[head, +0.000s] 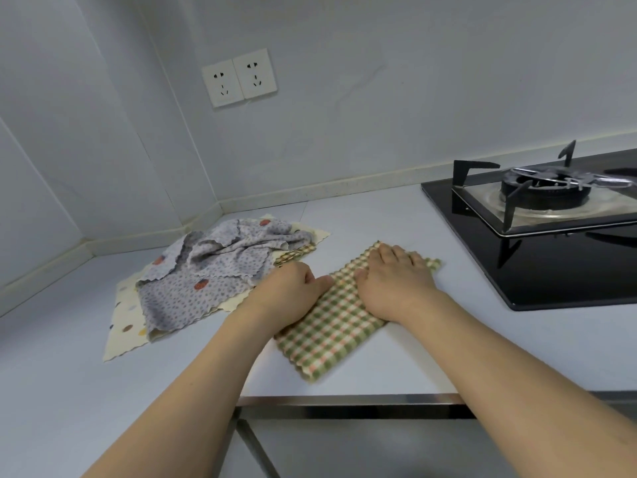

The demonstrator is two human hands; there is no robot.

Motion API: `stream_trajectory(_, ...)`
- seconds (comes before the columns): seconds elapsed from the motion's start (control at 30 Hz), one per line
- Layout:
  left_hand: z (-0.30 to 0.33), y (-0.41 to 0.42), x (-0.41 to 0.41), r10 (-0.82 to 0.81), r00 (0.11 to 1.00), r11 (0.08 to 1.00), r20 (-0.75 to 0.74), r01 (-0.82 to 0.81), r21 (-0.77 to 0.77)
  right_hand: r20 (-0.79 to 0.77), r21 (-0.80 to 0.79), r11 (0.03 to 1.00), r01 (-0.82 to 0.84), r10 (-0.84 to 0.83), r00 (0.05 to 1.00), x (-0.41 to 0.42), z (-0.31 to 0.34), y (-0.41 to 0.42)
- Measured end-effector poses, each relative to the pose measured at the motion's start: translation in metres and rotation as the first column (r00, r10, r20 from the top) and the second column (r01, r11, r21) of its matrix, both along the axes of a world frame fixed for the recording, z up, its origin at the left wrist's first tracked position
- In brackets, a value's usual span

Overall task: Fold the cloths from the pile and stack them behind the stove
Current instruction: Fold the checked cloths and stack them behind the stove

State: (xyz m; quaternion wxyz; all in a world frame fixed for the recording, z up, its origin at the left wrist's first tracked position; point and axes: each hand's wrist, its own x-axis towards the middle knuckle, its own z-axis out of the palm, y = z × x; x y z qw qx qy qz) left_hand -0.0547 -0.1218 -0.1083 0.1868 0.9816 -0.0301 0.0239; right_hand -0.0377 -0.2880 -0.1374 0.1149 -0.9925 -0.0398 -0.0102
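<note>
Fingers of my right hand [396, 284] lie straight and spread, pressing flat on the far half of the green checked cloth [341, 326], grasping nothing. Those of my left hand [289, 288] look curled under at the cloth's left edge, thumb stretched along the fabric; whether they pinch it I cannot tell. I see the checked cloth lying as a folded strip on the counter [413, 357], between the pile [213, 270] and the stove [551, 219]. On the pile, a grey dotted cloth [193, 291] is crumpled over a cream spotted cloth [124, 326], just beside my left hand.
</note>
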Motion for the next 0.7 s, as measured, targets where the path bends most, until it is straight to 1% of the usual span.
stream_trajectory(0.17, -0.001, 0.000, 0.008, -0.075, 0.997, 0.995, -0.006, 0.075, 0.073, -0.045, -0.007, 1.000, 0.001, -0.002, 0.999, 0.006, 0.000, -0.002)
stream_trajectory(0.23, 0.001, 0.001, 0.010, -0.095, 0.996, 0.987, -0.004, 0.094, 0.134, -0.053, -0.011, 1.000, -0.012, 0.011, 0.999, 0.009, 0.000, -0.003)
stream_trajectory(0.37, 0.000, 0.002, 0.014, -0.113, 0.989, 0.924, 0.095, 0.070, 0.376, -0.062, -0.010, 0.998, -0.060, 0.059, 0.996, 0.016, 0.002, -0.008)
stream_trajectory(0.43, -0.003, 0.005, 0.016, -0.127, 0.983, 0.901, 0.131, 0.059, 0.429, -0.075, -0.010, 0.997, -0.076, 0.075, 0.994, 0.019, 0.004, -0.010)
stream_trajectory(0.53, -0.009, 0.009, 0.016, -0.142, 0.975, 0.889, 0.171, 0.050, 0.454, -0.065, 0.008, 0.997, -0.080, 0.080, 0.995, 0.022, 0.002, -0.010)
stream_trajectory(0.57, -0.011, 0.009, 0.016, -0.147, 0.971, 0.893, 0.187, 0.049, 0.447, -0.028, 0.016, 0.997, -0.070, 0.070, 0.997, 0.022, 0.003, -0.009)
stream_trajectory(0.6, -0.014, 0.009, 0.016, -0.152, 0.968, 0.899, 0.201, 0.051, 0.435, 0.042, 0.016, 0.998, -0.057, 0.057, 0.997, 0.019, 0.003, -0.009)
stream_trajectory(0.67, -0.017, 0.011, 0.015, -0.158, 0.961, 0.908, 0.227, 0.051, 0.417, 0.249, -0.029, 0.998, -0.054, 0.060, 0.967, 0.008, 0.006, -0.009)
stream_trajectory(0.7, -0.018, 0.012, 0.015, -0.164, 0.958, 0.909, 0.234, 0.055, 0.412, 0.319, -0.064, 0.995, -0.072, 0.089, 0.944, 0.000, 0.009, -0.008)
